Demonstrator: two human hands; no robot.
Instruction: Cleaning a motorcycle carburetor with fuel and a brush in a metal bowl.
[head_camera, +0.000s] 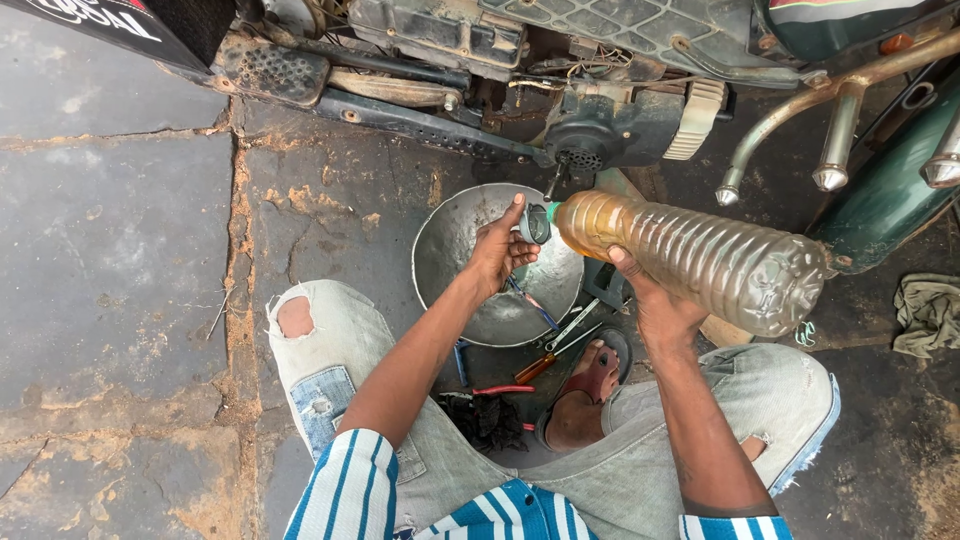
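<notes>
My right hand (655, 305) grips a large clear plastic bottle (700, 258) with amber liquid, held nearly flat with its neck pointing left. At the bottle's mouth my left hand (497, 252) holds the small green cap (538, 223) between its fingers. Both hands hover over a round dented metal bowl (455, 245) on the ground. The bowl sits just below a motorcycle's engine (600, 125).
The motorcycle's frame and footrest (270, 70) run along the top, with chrome pipes (830, 130) at right. A screwdriver (545, 362), red-handled pliers (500, 390) and a dark rag (490, 420) lie between my knees. A green cloth (928, 312) lies far right. Cracked stone paving (110, 260) lies at left.
</notes>
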